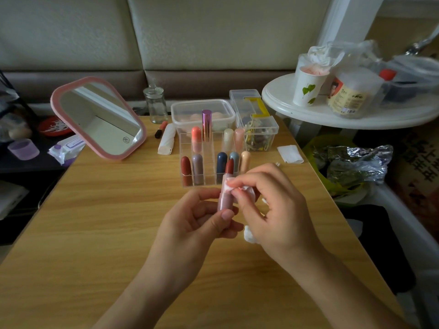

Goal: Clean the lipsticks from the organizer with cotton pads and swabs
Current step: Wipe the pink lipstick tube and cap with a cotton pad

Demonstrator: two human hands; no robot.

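Lipstick [225, 198], uncapped and with its dark red bullet raised, stands nearly upright in your left hand [202, 219], in front of you over the wooden table [95, 233] and just this side of the organizer [209, 180]. Your left fingers and thumb curl round the lower part of the pale pink tube. Your right hand [273, 205] pinches a crumpled cotton pad [241, 189], stained pink, between thumb and fingertips and presses it against the tube's upper end, just below the bullet.

Behind the hands, the clear organizer holds capped lipsticks upright in its compartments: a brick-red one [185, 168], a mauve one [197, 167], a navy one [221, 165] and a peach one [245, 160] in the near row, with a coral one [196, 136] and a tall purple metallic tube [207, 124] farther back. A white wad [249, 235] lies on the table under your right wrist. A flat white pad [289, 154] lies near the table's right edge. To the left, a pink-framed mirror [99, 117] leans back, and a glass bottle [155, 103] stands beside it. A paper cup [308, 86] stands on the round white side table [320, 116] at the right.
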